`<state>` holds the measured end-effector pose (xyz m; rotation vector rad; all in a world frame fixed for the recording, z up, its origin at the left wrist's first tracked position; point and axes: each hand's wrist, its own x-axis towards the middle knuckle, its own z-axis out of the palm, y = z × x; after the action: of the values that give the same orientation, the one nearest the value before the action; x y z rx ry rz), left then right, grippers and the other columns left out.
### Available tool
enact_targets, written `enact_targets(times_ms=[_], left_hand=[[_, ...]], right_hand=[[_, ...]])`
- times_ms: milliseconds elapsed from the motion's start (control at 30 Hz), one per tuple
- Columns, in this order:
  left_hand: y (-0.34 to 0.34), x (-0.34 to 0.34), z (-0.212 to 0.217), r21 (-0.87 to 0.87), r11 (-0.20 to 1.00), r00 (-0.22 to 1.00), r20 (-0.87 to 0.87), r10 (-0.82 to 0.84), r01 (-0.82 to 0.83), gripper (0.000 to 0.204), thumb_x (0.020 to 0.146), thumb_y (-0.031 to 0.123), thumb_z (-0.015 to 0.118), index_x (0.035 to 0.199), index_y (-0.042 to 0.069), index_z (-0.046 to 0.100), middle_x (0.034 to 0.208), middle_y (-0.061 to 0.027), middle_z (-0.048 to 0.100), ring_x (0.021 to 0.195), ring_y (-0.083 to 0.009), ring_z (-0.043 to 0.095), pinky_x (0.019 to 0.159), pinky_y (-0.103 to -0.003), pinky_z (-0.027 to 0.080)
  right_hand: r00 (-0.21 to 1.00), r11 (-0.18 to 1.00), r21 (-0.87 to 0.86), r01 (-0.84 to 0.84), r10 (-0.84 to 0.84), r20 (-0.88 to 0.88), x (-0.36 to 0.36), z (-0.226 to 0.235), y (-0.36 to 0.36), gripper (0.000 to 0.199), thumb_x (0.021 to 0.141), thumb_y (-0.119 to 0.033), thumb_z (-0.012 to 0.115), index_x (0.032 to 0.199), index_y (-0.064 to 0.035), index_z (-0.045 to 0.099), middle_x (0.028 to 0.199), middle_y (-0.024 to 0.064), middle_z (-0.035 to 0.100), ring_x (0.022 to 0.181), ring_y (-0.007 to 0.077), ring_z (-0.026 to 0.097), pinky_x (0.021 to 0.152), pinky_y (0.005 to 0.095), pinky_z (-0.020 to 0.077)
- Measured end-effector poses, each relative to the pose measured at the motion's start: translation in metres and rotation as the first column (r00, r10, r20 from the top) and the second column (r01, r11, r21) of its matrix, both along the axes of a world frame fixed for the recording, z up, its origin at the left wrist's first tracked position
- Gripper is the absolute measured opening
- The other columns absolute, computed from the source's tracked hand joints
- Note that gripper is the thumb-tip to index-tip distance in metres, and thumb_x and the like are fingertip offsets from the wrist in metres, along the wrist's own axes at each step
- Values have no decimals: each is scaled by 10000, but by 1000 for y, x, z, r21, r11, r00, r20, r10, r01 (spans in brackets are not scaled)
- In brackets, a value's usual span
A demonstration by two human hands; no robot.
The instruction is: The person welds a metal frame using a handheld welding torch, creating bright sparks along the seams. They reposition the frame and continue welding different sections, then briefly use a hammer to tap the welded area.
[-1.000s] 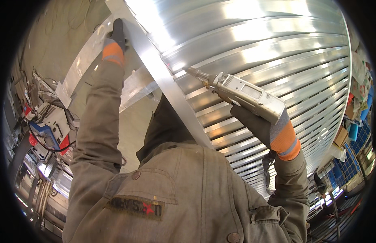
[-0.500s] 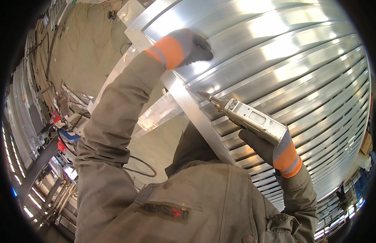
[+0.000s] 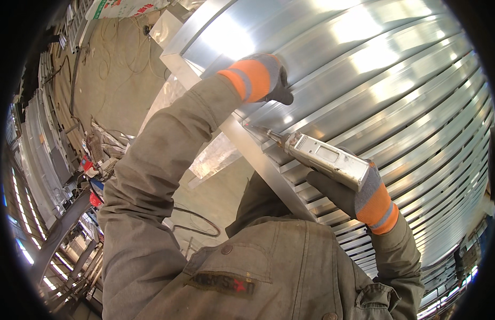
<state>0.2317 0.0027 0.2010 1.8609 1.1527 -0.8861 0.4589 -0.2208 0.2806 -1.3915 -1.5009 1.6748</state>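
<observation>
My right hand point(image 3: 335, 189), in a grey and black glove with an orange cuff, is wrapped round a handheld laser welding gun point(image 3: 333, 160). The gun has a boxy white body and a narrow metal nozzle. Its tip points at the joint between a shiny metal slat point(image 3: 306, 109) and the flat side rail point(image 3: 263, 162) of a large slatted panel. Over the slats just beyond the tip is my left hand point(image 3: 274, 80), gloved alike. Its fingers are curled down and partly hidden by the glove's back; I cannot see what, if anything, they hold.
Many parallel slats with narrow gaps fill the right side. A metal cross piece point(image 3: 215, 157) juts out below the rail. Beyond my left arm, a cable point(image 3: 202, 218) loops on the floor, and stacked metal profiles point(image 3: 42, 144) lie farther left beside a red object point(image 3: 87, 164).
My left hand has moved right and slightly down over the slats. The gun has shifted slightly left in the view, its nozzle still near the rail. The whole view has shifted a little.
</observation>
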Motion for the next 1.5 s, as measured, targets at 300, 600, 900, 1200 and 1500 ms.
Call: enact_targets(times_ms=[300, 600, 900, 1200, 1500], left_hand=[[7, -7, -5, -99, 992, 993, 72, 91, -84, 429, 882, 524, 933, 969, 106, 892, 782, -63, 788, 722, -281, 738, 754, -478, 608], [4, -13, -4, -111, 985, 973, 179, 148, -130, 386, 904, 477, 934, 976, 102, 876, 780, -44, 780, 708, -245, 725, 722, -453, 598], [5, -10, -2, -129, 986, 982, 144, 126, -107, 359, 908, 457, 922, 939, 109, 838, 769, -22, 769, 684, -224, 708, 696, -439, 590], [8, -5, 0, -131, 989, 996, 53, 78, -70, 379, 909, 474, 927, 980, 109, 852, 782, -34, 787, 704, -238, 739, 701, -445, 607], [10, -5, -6, -120, 993, 998, 55, 26, -19, 422, 936, 531, 880, 949, 111, 842, 773, -31, 767, 703, -231, 729, 691, -457, 602]], right_hand=[[993, 969, -247, 25, -52, -102, -2, 0, 6, 354, 1081, -198, 851, 1404, -58, 807, 1171, 110, 860, 962, 176, 808, 853, 359, 656], [996, 989, -143, -32, 20, -89, -4, -10, 5, 357, 1065, -187, 863, 1389, -44, 815, 1247, 138, 871, 1075, 226, 840, 926, 375, 665], [998, 989, -143, -45, 37, -57, -10, -10, 2, 359, 1061, -195, 861, 1386, -47, 817, 1189, 127, 875, 1028, 212, 834, 902, 366, 656], [996, 977, -202, -76, 63, -68, -9, -12, -2, 422, 1056, -189, 856, 1443, -42, 773, 1240, 141, 859, 1062, 212, 822, 904, 358, 654], [996, 996, 12, -83, 83, 20, -14, -17, -4, 372, 1067, -153, 871, 1412, -33, 803, 1101, 110, 873, 869, 168, 816, 778, 331, 652]])
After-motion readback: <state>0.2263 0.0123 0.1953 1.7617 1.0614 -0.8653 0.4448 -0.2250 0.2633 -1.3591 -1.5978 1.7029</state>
